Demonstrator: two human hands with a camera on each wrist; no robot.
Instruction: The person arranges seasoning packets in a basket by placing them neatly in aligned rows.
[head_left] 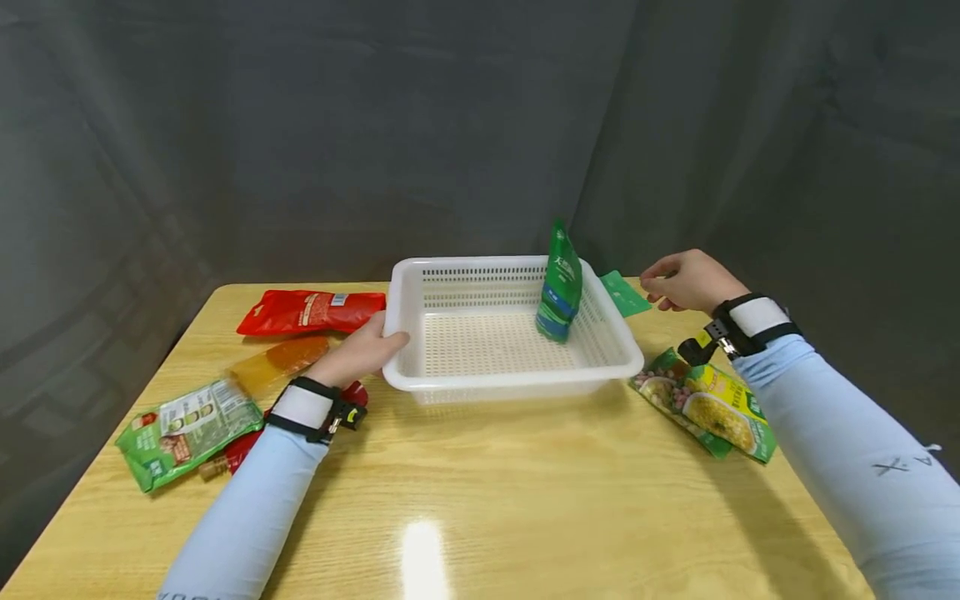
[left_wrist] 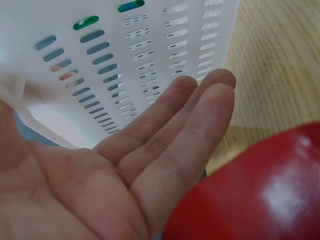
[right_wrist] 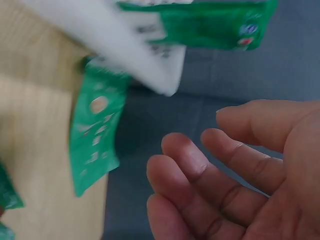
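Surface (head_left: 480, 500): wooden, carrying everything.
Left hand (head_left: 358, 354): fingers (left_wrist: 200, 105) straight, flat against the left wall of the white basket (head_left: 517, 371).
Right hand (head_left: 686, 281): fingers loosely curled, holding nothing, just beyond the basket's right rim.
Green pouch (head_left: 561, 283): upright inside the basket, against its far-right wall.

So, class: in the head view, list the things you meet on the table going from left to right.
Green-and-white packet → red packet → white basket → green pouch standing in the basket → flat green sachet → green-and-yellow packet.
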